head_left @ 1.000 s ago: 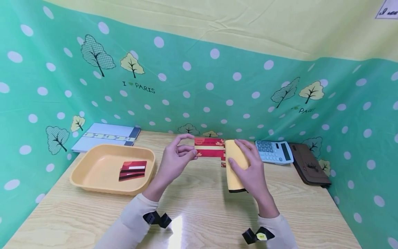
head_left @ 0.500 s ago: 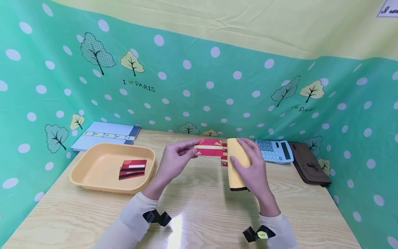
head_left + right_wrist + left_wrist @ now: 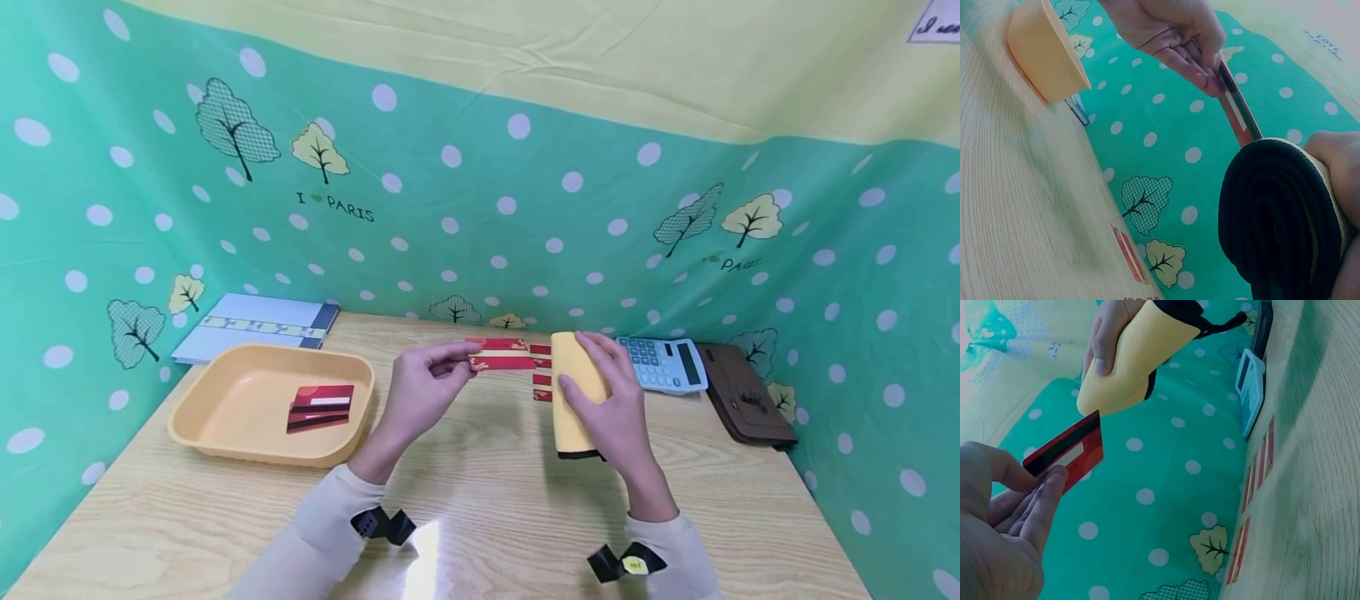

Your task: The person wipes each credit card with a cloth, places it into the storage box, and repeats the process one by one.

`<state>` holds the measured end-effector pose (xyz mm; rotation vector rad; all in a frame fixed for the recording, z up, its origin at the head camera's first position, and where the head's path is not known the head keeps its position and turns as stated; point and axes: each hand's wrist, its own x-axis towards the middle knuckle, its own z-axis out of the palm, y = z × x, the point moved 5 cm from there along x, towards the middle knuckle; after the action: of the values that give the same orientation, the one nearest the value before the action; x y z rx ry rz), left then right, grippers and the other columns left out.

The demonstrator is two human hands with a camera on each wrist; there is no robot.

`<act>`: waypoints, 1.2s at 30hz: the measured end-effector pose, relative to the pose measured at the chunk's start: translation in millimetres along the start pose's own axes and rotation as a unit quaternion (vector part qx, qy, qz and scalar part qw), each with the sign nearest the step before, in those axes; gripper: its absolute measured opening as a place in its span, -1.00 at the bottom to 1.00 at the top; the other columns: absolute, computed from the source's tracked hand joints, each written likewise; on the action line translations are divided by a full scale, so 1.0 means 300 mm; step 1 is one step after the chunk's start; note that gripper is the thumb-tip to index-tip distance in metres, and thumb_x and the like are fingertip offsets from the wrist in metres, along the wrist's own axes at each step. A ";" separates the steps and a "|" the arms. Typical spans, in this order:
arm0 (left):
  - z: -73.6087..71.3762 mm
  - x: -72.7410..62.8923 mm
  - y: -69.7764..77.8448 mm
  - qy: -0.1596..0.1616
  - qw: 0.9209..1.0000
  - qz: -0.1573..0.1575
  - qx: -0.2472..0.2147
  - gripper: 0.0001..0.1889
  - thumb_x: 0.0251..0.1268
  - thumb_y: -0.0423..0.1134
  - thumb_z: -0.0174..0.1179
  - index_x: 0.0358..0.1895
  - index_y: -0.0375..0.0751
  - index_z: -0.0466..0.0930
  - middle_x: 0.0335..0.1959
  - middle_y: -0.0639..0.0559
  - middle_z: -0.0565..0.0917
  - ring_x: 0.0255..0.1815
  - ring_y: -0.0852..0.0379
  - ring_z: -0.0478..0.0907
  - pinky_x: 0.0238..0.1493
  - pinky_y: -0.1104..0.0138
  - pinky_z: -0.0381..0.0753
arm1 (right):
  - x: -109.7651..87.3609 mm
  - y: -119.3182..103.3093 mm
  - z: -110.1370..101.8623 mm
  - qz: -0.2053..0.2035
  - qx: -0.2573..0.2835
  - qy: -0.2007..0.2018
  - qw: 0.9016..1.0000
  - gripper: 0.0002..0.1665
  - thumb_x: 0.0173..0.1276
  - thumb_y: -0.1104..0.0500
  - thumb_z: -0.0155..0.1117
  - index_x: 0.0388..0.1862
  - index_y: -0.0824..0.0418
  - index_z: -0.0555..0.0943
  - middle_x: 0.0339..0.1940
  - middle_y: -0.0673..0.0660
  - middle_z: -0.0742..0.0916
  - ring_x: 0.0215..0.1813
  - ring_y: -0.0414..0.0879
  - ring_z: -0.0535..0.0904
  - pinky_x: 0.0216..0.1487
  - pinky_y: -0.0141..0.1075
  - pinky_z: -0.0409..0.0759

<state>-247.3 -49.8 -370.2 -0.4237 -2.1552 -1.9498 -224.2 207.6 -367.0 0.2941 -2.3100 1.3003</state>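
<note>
Pinching a red card (image 3: 505,356) by its left end, the left hand (image 3: 427,383) has its thumb and fingers narrow on it, above the table (image 3: 495,517). The left wrist view shows the card's black stripe and white strip; its right end is just beside a rolled yellow cloth (image 3: 572,417). The right hand (image 3: 609,408) grips that cloth, its fingers wrapped round the roll. Black lining (image 3: 1272,212) shows in layers at the roll's near end. Other red cards (image 3: 542,388) lie on the table between the 2 hands. At left, a peach tray (image 3: 232,408) holds 2 overlapping cards (image 3: 321,408), striped sides up. Beyond it, at far left, lies a pale blue folder (image 3: 258,321). At far right are a light blue calculator (image 3: 667,365) and, right of that, a brown case (image 3: 746,396). A green dotted curtain (image 3: 480,200) hangs behind.
</note>
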 end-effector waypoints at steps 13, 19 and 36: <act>-0.006 0.002 0.003 -0.014 0.999 -0.010 -0.050 -0.85 0.38 -0.44 0.30 -0.07 -0.39 0.79 -0.19 -0.29 0.83 -0.27 0.12 0.83 -0.14 0.27 0.87 | 0.001 -0.001 -0.002 0.000 0.008 -0.001 1.000 -0.30 0.34 0.23 0.48 0.45 -0.06 0.55 0.46 0.00 0.50 0.23 -0.20 0.38 -0.05 -0.49 0.45; -0.001 -0.003 0.010 -0.030 0.997 0.001 -0.064 -0.85 0.35 -0.41 0.35 -0.10 -0.41 0.80 -0.32 -0.31 0.81 -0.40 0.21 0.77 -0.24 0.31 0.87 | 0.003 0.001 -0.004 0.002 0.011 -0.001 1.000 -0.29 0.34 0.24 0.48 0.45 -0.06 0.55 0.46 0.00 0.50 0.20 -0.21 0.39 -0.07 -0.50 0.47; -0.028 0.006 0.016 0.043 0.998 0.023 -0.026 -0.82 0.30 -0.36 0.41 -0.09 -0.34 0.82 -0.01 -0.18 0.81 -0.02 0.27 0.73 0.07 0.47 0.75 | 0.006 0.000 -0.008 0.008 0.011 -0.002 1.000 -0.30 0.34 0.24 0.48 0.45 -0.05 0.55 0.46 0.01 0.50 0.20 -0.20 0.40 -0.07 -0.51 0.47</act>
<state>-247.8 -57.6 -364.3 -0.3877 -2.0284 -1.9646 -225.1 209.7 -365.2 0.2874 -2.3073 1.3340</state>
